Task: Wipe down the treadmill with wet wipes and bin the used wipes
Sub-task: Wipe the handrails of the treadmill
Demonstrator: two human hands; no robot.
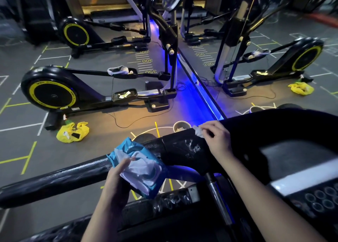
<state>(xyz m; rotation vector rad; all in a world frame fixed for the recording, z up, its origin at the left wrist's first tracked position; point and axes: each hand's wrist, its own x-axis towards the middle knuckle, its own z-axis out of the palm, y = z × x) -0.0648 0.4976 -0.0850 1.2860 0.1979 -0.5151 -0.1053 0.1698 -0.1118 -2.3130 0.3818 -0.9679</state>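
At the front corner of the treadmill (179, 150), in the head view, the right hand (217, 139) pinches a crumpled white wipe (198, 132) against the top edge of the black frame, with wet smears just beside it. The left hand (117, 176) grips a blue pack of wet wipes (140, 168), thumb on a sheet at its open flap. On the floor beyond stands a small round bin (181, 126) holding pale scraps. A yellow bag (73, 132) lies near an elliptical trainer (54, 92).

Gym w/ elliptical (52, 93), treadmill (274, 122), mirror wall (285, 28).
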